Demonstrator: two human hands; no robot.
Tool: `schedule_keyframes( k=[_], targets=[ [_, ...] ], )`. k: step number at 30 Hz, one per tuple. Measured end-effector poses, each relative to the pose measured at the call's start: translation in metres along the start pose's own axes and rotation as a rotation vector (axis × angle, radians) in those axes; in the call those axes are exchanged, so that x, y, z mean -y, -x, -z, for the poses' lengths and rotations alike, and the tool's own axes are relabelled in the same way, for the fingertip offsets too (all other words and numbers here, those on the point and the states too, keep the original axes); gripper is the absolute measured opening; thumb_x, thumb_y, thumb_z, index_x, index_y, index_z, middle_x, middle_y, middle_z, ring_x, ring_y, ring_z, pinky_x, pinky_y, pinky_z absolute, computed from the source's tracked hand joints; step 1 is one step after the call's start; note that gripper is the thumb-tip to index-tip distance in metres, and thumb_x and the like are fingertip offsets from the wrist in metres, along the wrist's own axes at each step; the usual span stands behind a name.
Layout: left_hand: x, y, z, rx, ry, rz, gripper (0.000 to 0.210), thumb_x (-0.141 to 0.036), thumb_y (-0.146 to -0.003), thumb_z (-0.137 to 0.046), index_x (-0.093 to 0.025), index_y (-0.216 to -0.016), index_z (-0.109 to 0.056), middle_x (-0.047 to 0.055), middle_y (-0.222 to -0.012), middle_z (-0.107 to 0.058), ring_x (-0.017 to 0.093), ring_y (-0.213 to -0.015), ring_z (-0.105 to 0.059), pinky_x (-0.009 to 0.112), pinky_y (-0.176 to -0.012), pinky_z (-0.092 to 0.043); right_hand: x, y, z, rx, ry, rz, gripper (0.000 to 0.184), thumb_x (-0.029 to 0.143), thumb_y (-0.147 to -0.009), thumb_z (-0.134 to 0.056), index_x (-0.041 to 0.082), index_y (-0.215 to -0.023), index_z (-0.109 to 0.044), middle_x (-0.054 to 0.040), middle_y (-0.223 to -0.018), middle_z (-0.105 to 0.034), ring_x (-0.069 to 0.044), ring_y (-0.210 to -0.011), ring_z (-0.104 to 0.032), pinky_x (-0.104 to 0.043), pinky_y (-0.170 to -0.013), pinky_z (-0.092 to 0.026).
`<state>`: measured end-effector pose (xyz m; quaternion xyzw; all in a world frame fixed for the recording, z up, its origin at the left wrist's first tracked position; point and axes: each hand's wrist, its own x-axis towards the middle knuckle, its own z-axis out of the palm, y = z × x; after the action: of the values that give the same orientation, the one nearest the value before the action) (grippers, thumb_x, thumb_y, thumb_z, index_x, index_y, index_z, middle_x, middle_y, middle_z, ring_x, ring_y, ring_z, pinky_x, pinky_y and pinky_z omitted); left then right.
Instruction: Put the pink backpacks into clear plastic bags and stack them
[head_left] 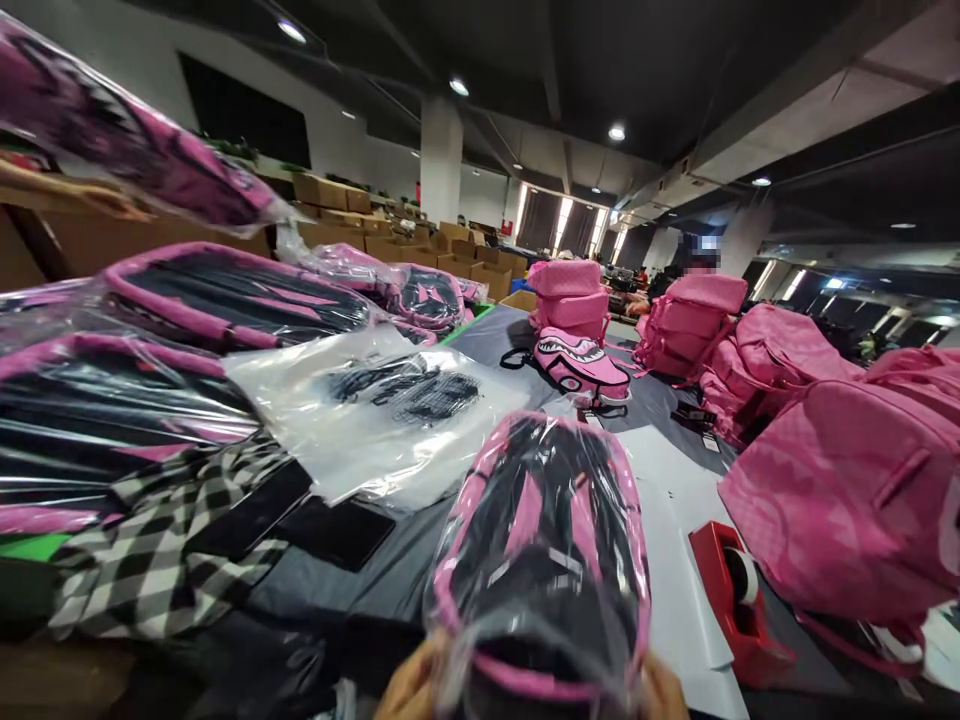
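Directly before me lies a pink and black backpack [555,540] in a clear plastic bag, its strap side facing up. My left hand [412,682] is closed on the near left corner of its plastic. At the near right corner my right hand [661,688] grips the other side. The fingertips of both hands are partly hidden by the wrapping and the lower picture edge. Beyond the backpack's far end sits a small pink pouch [581,368] with a shark-mouth print.
Wrapped backpacks [232,295] pile up at left, near a milky plastic bag [375,410], a checkered cloth [172,540] and a black phone-like slab [337,530]. A red tape dispenser [739,610] and unwrapped pink backpacks [847,500] stand at right. Another person's hand [112,198] shows far left.
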<state>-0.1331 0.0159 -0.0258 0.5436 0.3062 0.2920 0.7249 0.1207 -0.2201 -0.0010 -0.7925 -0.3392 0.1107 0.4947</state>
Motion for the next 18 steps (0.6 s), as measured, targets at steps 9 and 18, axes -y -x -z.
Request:
schedule_keyframes(
  k=[9,18],
  targets=[
    [0.027,-0.025,0.031,-0.551,-0.034,0.140,0.062,-0.081,-0.065,-0.058,-0.022,-0.083,-0.061,0.007,-0.076,-0.070,0.030,-0.073,-0.068,0.041,-0.066,-0.055,-0.008,0.002,0.057,-0.295,0.165,-0.170,0.056,0.073,-0.074,-0.055,0.021,-0.086,-0.069,-0.0116,-0.090,-0.074,-0.030,-0.082,-0.071,-0.043,-0.079,-0.059],
    [0.054,-0.004,-0.167,0.352,0.105,0.233,0.042,-0.053,-0.062,-0.083,-0.020,-0.087,-0.073,0.007,-0.085,-0.074,0.022,-0.074,-0.064,0.034,-0.077,-0.050,0.000,0.022,-0.009,-0.153,0.340,-0.205,0.054,0.048,-0.073,-0.062,0.014,-0.115,-0.062,-0.0183,-0.107,-0.072,-0.037,-0.103,-0.069,-0.048,-0.091,-0.054]
  ],
)
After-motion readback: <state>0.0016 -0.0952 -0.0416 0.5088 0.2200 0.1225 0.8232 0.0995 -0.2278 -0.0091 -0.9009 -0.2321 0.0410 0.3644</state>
